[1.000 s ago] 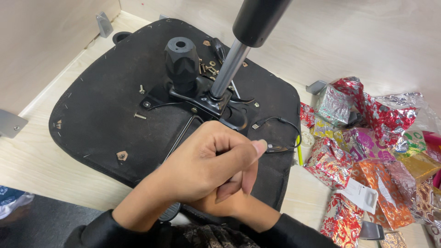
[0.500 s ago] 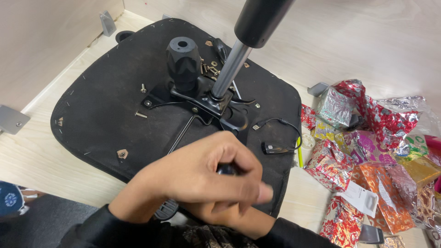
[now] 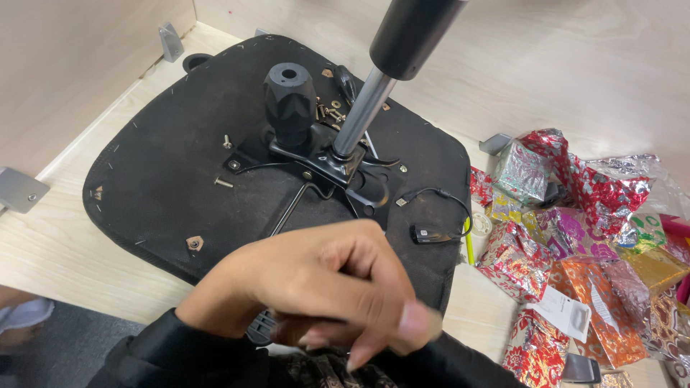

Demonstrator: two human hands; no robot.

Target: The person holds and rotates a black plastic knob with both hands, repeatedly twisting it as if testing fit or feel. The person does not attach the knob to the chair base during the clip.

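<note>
An upturned black office-chair seat [image 3: 172, 187] is laid on a pale wooden tabletop [image 3: 65, 244], reaching from near the far left corner to the near edge. At its middle a black tilt mechanism [image 3: 338, 169] is seen, out of which a chrome gas-lift cylinder [image 3: 363, 111] with a black sleeve rises toward the camera; a ribbed black tension knob [image 3: 290, 104] stands just beside it on the left. Loose screws [image 3: 327, 111] are gathered beside the knob, and two more lie apart on the seat's left part. A small black cable with a plug [image 3: 431, 233] is looped near the seat's right edge. The left hand [image 3: 316, 287] is held over the seat's near edge, fingers curled narrow into a loose fist with the thumb blurred; whether anything is pinched inside cannot be told. The right hand [image 3: 309, 339] is mostly hidden beneath it, only fingertips showing, so its grip cannot be told either. Crumpled foil wrappers [image 3: 575, 237] in many colours are heaped along the right edge of the tabletop. As a judgement: the scattered screws could be knocked off the sloping seat or lost among the wrappers by a careless sweep of a sleeve, and the cable could be snagged.
</note>
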